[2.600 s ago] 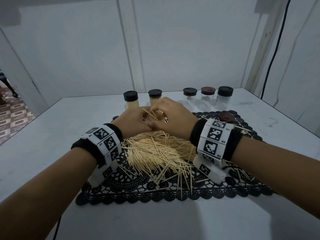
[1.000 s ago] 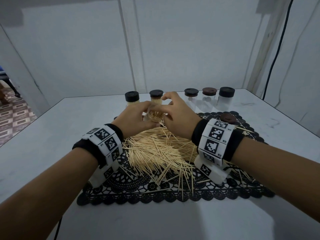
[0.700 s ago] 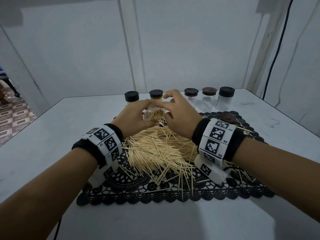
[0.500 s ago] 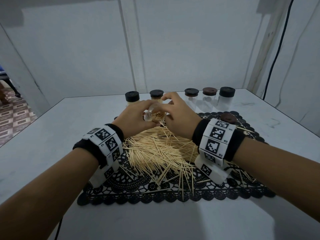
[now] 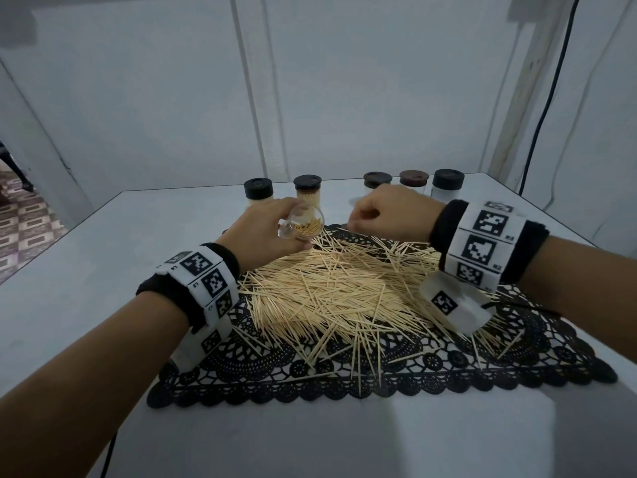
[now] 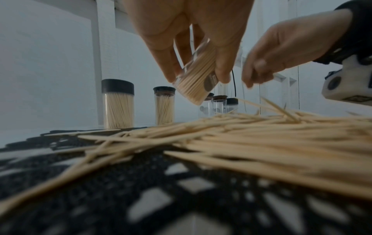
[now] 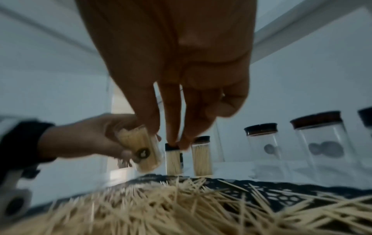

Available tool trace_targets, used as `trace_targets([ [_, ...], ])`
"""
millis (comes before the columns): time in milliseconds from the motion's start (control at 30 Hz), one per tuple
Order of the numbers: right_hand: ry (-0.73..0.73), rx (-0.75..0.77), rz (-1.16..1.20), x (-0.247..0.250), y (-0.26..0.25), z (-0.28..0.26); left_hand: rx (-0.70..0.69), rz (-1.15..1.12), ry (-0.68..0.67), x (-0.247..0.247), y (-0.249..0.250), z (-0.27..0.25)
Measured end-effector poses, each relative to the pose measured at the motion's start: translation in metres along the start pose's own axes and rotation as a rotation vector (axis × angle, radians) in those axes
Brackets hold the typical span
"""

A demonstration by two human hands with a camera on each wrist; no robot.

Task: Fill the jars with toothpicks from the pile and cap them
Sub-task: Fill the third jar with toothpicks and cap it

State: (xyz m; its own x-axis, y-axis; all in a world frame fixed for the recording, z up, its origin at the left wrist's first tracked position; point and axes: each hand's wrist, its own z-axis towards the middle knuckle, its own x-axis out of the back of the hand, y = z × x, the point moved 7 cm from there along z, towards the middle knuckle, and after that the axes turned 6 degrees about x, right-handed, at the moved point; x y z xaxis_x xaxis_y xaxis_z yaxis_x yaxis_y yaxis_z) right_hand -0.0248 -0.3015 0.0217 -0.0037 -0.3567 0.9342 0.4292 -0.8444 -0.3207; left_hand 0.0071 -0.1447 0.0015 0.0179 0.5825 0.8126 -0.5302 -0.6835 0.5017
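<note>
While tilted, mouth toward the camera: held jar [image 5: 301,225], uncapped, packed with toothpicks.
Left hand [image 5: 267,232]: fingers and thumb curled round the held jar's clear wall, raised above the far-left edge of the pile [image 5: 331,288].
Held jar, left wrist view: slanted, base lowest, clear of the mat [image 5: 344,370]; dark round sticker on the wall.
Right hand [image 5: 389,213]: fingers bunched downward, tips drawn together; contents of the pinch cannot be told, blurred in both wrist views.
Hands: near each other, apart, above the far edge of the pile.
Pile: loose toothpicks spread across the middle of the black lace mat, strays toward the near edge.
Filled jars [image 5: 258,194]: two, dark caps on, upright beyond the mat, left side.
Clear jars [image 5: 447,185]: three, capped, upright on the table [image 5: 86,270], right of the filled pair.
</note>
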Motion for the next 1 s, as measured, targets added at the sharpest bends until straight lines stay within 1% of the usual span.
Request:
trace_targets([
  [133,-0.372,-0.035,-0.316,-0.033,0.007,-0.008,0.002,0.01,-0.014,0.0,0.002,-0.001],
  [200,-0.49,-0.087,-0.398,-0.046,0.013,-0.012,0.003,0.01,-0.018,0.0,0.002,-0.002],
  [267,-0.538,-0.103,-0.435,-0.056,0.016,-0.012,0.0,0.015,-0.018,0.0,0.003,-0.002],
  [367,-0.516,-0.077,-0.422,-0.065,0.012,-0.003,0.002,0.02,-0.022,0.0,0.004,-0.002],
  [533,-0.433,-0.015,-0.407,-0.062,-0.001,0.012,-0.002,0.023,-0.018,0.0,0.002,-0.002],
  [767,-0.436,-0.01,-0.448,-0.06,-0.005,0.02,0.0,0.027,-0.016,0.0,0.002,-0.001],
  [900,-0.451,-0.002,-0.433,-0.064,-0.007,0.024,0.001,0.025,-0.011,0.0,0.003,-0.002],
  [1000,-0.429,0.002,-0.462,-0.064,-0.008,0.026,0.005,0.019,-0.01,0.001,0.003,-0.002],
])
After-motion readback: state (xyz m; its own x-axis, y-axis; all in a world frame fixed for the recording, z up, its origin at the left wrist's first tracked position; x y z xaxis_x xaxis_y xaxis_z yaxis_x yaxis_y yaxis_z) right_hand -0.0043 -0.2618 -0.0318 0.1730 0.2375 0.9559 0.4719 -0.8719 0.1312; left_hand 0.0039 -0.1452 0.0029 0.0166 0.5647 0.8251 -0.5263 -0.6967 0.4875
